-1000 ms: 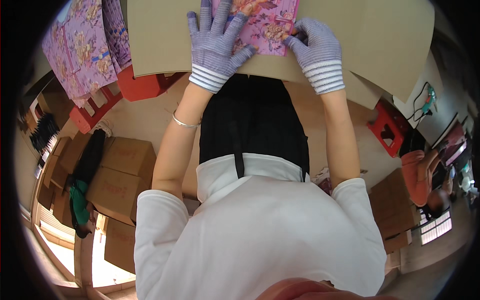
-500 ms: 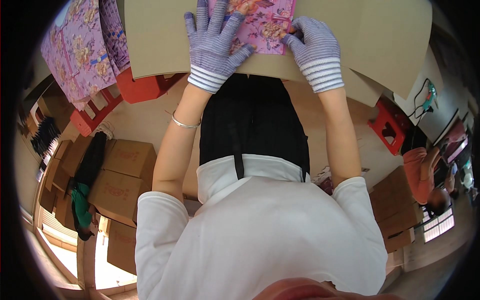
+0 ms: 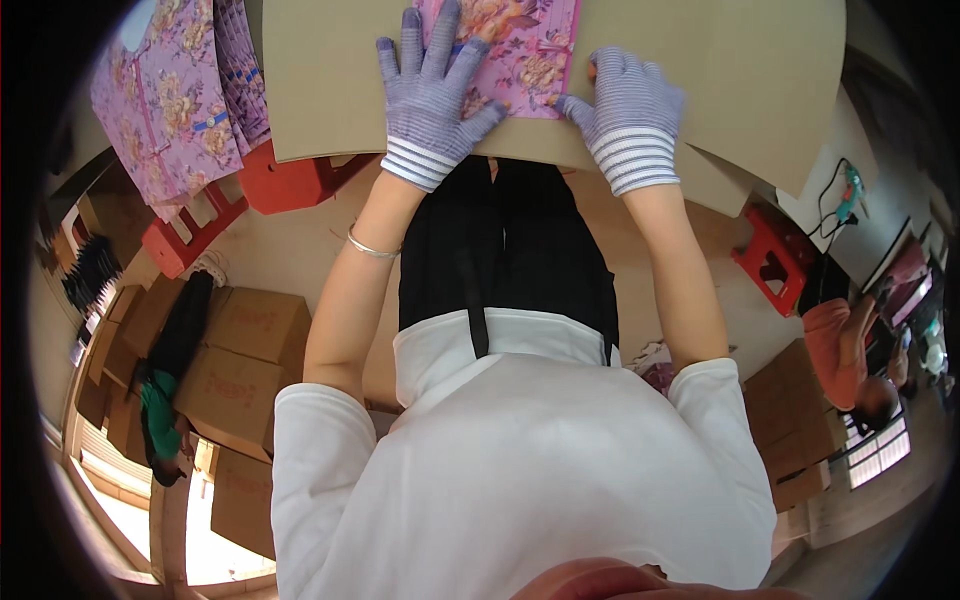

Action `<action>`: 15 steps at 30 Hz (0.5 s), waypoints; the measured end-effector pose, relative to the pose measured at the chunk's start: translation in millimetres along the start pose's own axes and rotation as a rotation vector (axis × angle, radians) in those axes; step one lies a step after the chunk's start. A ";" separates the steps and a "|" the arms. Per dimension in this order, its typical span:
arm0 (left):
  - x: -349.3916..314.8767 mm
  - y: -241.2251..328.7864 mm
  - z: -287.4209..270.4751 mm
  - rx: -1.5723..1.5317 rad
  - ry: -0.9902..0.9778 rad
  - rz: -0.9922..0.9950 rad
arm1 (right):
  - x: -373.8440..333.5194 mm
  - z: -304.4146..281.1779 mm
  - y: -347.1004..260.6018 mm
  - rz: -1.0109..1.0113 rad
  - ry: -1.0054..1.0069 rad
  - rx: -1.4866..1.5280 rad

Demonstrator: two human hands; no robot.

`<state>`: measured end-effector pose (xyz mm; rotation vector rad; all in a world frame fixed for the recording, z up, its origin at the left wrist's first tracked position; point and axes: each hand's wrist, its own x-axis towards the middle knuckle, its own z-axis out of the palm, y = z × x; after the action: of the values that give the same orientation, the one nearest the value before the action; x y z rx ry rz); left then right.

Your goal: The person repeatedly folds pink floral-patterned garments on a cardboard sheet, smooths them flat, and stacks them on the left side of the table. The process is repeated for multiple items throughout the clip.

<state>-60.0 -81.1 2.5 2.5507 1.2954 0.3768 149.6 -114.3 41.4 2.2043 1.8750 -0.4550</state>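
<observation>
A pink floral-printed flat piece [image 3: 540,62], perhaps a paper bag or folder, lies on the tan board surface [image 3: 330,90]. It reaches past the top edge of the view. My left hand [image 3: 425,105], in a purple-grey striped knit glove with bare fingertips showing, is open with fingers spread across the piece's left side; its thumb points at the lower edge. On the other side, my right hand [image 3: 632,115], gloved alike, rests on the board. Its thumb reaches to the piece's lower right corner and stands apart from the partly bent fingers.
Matching floral pieces [image 3: 165,95] stand stacked at the left, above red stools [image 3: 285,180]. Another red stool [image 3: 770,260] and a teal glue gun [image 3: 852,190] with its cord are at the right. Cartons [image 3: 240,380] and a person in green [image 3: 160,410] are left; a person in orange [image 3: 835,345] is right.
My right hand has drawn slightly away from the piece's right edge, its fingers parting from the thumb. My left hand stays on the piece. The view has shifted slightly.
</observation>
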 end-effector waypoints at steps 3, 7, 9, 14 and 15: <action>-2.0 -6.8 6.9 -0.048 0.033 0.014 | 3.9 -4.8 0.8 -0.010 -0.073 -0.007; -2.0 -8.0 8.2 -0.088 0.023 0.010 | 9.3 -11.2 3.9 -0.008 -0.141 0.045; -1.3 -6.6 10.1 -0.100 0.038 0.012 | 9.1 -10.5 4.5 -0.001 -0.154 0.053; 0.1 -4.9 4.4 -0.080 0.003 0.008 | 11.0 -4.6 7.3 -0.026 -0.109 0.115; 3.0 -5.6 2.6 -0.058 0.002 0.013 | 11.3 -5.4 7.1 -0.017 -0.112 0.109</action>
<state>-61.6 -75.7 -1.5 2.5130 1.2503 0.4130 158.8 -103.2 42.0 2.1812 1.8532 -0.6842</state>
